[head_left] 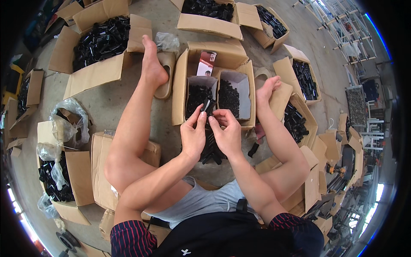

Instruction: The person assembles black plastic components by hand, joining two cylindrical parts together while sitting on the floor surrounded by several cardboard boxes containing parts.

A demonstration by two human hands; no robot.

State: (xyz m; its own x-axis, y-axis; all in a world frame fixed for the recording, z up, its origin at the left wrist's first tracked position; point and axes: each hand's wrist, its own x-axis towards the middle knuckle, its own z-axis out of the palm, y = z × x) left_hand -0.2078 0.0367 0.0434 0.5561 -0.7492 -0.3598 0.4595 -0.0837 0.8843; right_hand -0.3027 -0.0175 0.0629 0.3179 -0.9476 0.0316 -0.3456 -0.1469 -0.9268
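Note:
My left hand (193, 136) and my right hand (226, 130) meet over the floor between my bare legs. Together they pinch a small black plastic part (209, 106) at the fingertips. Just beyond them stands a cardboard box (180, 90) with two white inner compartments full of black parts (229, 97). A pile of black parts (212, 150) lies on the floor under my hands. A red and white card (206, 63) leans in the box's far side.
Open cartons of black parts ring me: a large one (99, 41) far left, one (208, 8) at the top, others (305, 78) at right. Plastic bags (68, 118) and a box (53, 177) sit at left. A tan slipper (166, 75) is under my left foot.

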